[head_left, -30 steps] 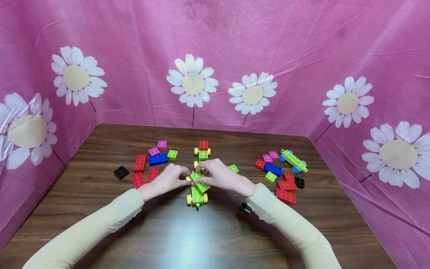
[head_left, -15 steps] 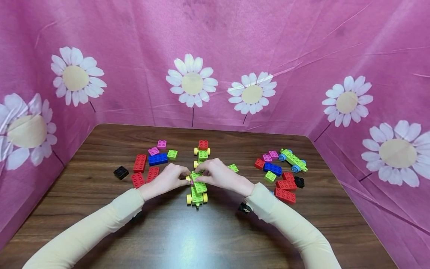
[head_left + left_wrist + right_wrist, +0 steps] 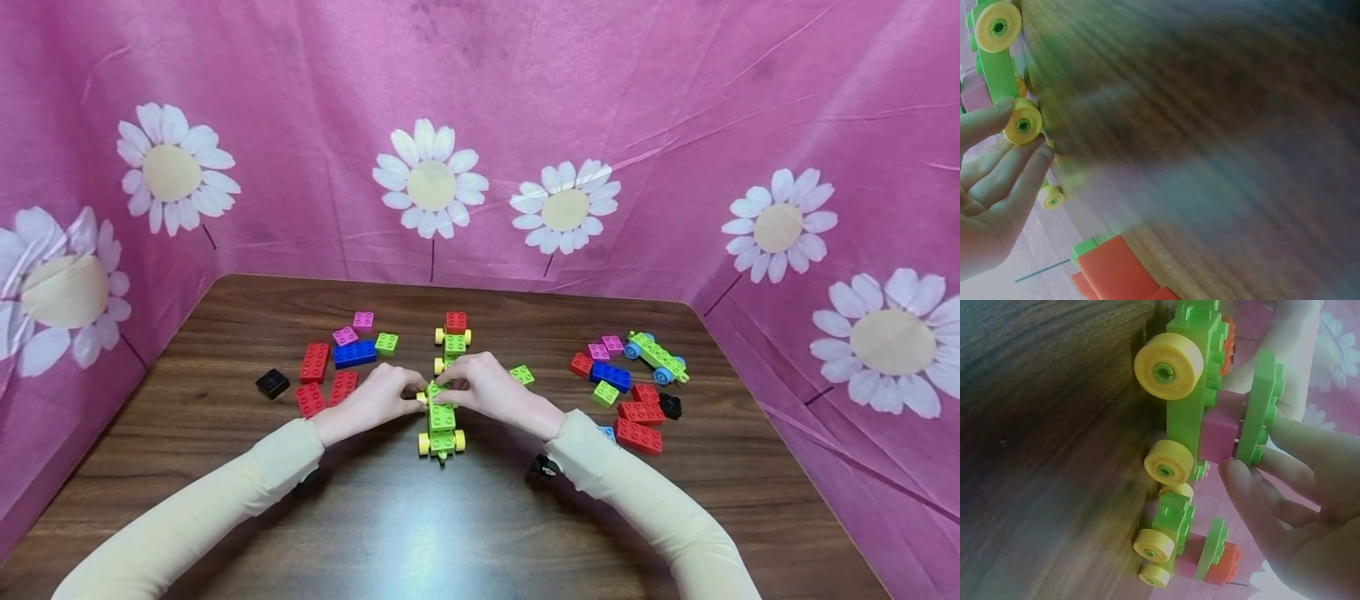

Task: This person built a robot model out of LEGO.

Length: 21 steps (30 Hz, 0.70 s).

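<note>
A green toy car base (image 3: 442, 444) with yellow wheels stands mid-table. On it sits a pink brick (image 3: 1220, 428), topped by a flat green building plate (image 3: 1261, 403). My left hand (image 3: 381, 397) grips the base by a yellow wheel (image 3: 1023, 125), thumb above and fingers below. With the thumb and fingers of my right hand (image 3: 491, 390) I pinch the far end of the green plate, which lies in line with the base. In the right wrist view, a narrow gap shows between plate and pink brick.
Behind stands a similar car (image 3: 454, 345) bearing a red brick (image 3: 456, 322). Loose red, blue, pink, green and black bricks lie left, around a blue brick (image 3: 355, 354), and right, around another blue brick (image 3: 611, 377). A blue-wheeled green car base (image 3: 657, 357) stands far right.
The green plate has turned from slanting across the car base to lying in line with it. Both hands have kept nearly the same place.
</note>
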Motion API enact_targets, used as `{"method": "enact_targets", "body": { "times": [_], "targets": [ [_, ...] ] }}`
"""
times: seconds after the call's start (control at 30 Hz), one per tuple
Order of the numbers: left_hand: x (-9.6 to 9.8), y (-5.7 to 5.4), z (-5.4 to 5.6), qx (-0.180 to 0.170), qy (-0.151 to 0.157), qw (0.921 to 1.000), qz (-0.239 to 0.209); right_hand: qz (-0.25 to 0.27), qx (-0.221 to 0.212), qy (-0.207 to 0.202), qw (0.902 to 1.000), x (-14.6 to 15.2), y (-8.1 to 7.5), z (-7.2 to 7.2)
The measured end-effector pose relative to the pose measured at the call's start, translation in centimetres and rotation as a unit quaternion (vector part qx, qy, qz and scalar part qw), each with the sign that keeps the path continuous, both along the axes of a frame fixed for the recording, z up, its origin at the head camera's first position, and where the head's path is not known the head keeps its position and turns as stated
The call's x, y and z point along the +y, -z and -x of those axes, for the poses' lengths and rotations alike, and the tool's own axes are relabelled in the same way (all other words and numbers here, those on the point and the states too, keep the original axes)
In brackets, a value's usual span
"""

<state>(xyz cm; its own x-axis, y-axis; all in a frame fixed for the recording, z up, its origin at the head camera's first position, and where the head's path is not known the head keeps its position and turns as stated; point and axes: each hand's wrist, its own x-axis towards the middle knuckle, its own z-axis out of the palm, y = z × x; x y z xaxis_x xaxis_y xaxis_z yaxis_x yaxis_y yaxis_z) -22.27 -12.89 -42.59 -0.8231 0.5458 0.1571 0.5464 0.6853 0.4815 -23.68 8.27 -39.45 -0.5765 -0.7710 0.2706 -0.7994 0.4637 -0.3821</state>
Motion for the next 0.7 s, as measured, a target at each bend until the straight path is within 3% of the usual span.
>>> {"method": "enact_targets", "body": {
  "times": [0.33, 0.7],
  "targets": [
    [0.0, -0.01, -0.1, -0.002, -0.004, 1.0, -0.001, 0.015, -0.027, 0.013, 0.9994, 0.05, 0.33, 0.0],
    [-0.15, 0.03, -0.11, -0.011, -0.004, 0.9999, -0.004, 0.021, -0.025, -0.012, 0.9994, 0.16, 0.6, 0.39]
  ]
}}
